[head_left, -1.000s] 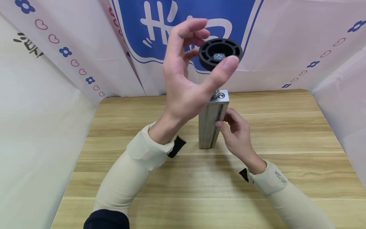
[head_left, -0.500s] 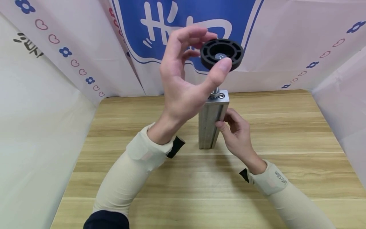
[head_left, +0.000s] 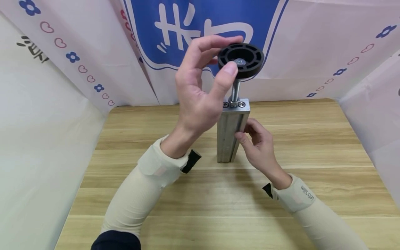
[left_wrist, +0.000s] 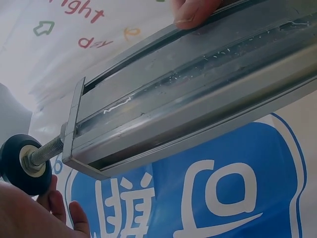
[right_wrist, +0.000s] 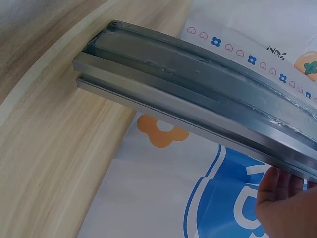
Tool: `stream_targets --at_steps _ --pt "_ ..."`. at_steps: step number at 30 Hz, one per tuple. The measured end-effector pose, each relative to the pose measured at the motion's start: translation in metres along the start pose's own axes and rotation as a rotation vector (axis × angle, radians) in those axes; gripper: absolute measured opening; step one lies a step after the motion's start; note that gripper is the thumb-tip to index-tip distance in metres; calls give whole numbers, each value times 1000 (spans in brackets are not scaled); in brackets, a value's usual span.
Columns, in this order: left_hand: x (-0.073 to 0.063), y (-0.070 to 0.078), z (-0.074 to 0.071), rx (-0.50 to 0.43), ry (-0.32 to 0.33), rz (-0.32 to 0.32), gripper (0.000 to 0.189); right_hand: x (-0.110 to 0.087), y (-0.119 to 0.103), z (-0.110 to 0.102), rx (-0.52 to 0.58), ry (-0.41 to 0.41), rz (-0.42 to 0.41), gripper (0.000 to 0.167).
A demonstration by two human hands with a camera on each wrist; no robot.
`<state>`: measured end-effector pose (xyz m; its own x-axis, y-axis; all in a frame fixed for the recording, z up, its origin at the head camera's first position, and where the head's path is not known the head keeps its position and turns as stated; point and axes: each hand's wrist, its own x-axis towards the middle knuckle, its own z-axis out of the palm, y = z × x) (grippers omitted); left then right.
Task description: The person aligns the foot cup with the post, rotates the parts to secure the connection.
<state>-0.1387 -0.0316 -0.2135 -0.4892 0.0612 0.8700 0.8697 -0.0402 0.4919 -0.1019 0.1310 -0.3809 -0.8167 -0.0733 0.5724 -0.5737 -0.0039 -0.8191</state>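
An upright aluminium profile [head_left: 225, 139] stands on the table with a flat end plate on top. From that plate rises a threaded rod [head_left: 235, 91] with a nut at its base, topped by a round black levelling foot [head_left: 254, 70]. My left hand [head_left: 198, 93] pinches the foot from the left, thumb at its near side and index finger along its far rim. Lower down, my right hand [head_left: 260, 149] holds the profile's right side, thumb on the near face and fingers partly hidden behind. The right wrist view shows the profile's base [right_wrist: 94, 54] on the wood.
The wooden table [head_left: 312, 146] extends around the profile. Behind it hangs a white sheet with a blue printed sign [head_left: 200, 14]. White sheets also flank the table on the left [head_left: 37, 139] and right [head_left: 375, 90].
My left thumb has moved left across the foot while the index finger has come down and right along its far rim, uncovering the rod. My right hand and the profile stay put.
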Motion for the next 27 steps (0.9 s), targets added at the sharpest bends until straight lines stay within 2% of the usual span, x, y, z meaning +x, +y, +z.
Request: stream_targets --at_steps 6,10,16,21,27 --pt "0 2 0 11 -20 -3 39 0 0 -2 -6 -12 1 43" --pt "2 7 0 44 -28 -39 48 0 0 -4 -1 -12 9 39" --pt "5 12 0 104 -57 -107 64 1 -1 -5 23 0 -6 52" --pt "5 13 -1 142 -47 -101 69 4 -4 -2 33 9 -35 58" --pt "7 13 -1 144 -41 -96 71 6 -6 -1 41 20 -44 61"
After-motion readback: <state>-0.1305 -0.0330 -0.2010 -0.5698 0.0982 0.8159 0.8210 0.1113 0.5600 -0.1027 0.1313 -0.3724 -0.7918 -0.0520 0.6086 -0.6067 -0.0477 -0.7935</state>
